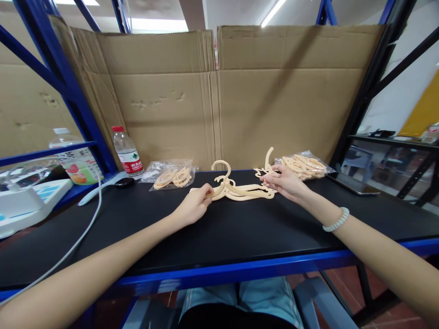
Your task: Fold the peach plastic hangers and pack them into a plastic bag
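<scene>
Several cream-coloured clothes hangers (236,192) lie together at the middle of the black tabletop, one hook standing up. My left hand (194,204) is closed around the left arm of these hangers. Raised slightly at the right end of the pile, my right hand (286,183) pinches another cream piece (268,162), whose curved hook points upward; its lower part is hidden by the fingers and overlaps the pile. Just behind my right hand is a clear bag of cream hangers (303,165). A second clear bag with cream hanger parts (174,177) lies left of the pile.
A red-capped water bottle (127,153) stands at the back left, beside a dark-headed brush-like object (124,183). A white cable (92,219) crosses the left side. Cardboard panels (164,105) wall off the back. A flat dark device (355,185) lies at right.
</scene>
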### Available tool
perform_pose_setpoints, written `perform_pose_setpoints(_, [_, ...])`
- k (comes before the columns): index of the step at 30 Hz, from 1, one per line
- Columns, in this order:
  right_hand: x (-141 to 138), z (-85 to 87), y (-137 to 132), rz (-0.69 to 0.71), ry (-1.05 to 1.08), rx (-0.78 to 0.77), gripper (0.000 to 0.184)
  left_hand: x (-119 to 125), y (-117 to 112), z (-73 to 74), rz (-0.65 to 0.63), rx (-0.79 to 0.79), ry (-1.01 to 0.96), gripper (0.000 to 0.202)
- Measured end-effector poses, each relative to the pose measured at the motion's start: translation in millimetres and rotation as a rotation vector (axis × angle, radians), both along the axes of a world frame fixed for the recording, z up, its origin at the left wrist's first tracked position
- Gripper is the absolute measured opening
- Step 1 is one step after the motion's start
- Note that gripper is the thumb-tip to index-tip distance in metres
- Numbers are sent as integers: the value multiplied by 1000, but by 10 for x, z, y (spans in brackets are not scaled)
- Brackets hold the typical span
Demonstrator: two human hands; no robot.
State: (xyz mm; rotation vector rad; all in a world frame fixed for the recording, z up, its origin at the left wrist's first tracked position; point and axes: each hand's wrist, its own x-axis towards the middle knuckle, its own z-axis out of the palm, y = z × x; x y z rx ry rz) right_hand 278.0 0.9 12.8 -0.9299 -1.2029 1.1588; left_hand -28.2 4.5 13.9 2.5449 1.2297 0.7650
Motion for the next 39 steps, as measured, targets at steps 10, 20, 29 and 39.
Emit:
perform_pose_setpoints(10, [1,32,-12,90,-156,-16,27,-16,23,-8,39,-18,-36,7])
perform_pose_setpoints(20, [42,127,-70,388,-94,-356,16,-13,9,-11,59,7,-20,7])
perform_pose_setpoints(29, [20,102,-59,344,-74,-404,12,-4,9,-9,63,29,0,10])
perform_pose_setpoints(39, [27,93,-55,357,-59,-434,11,-13,24,-25,44,33,-5,12])
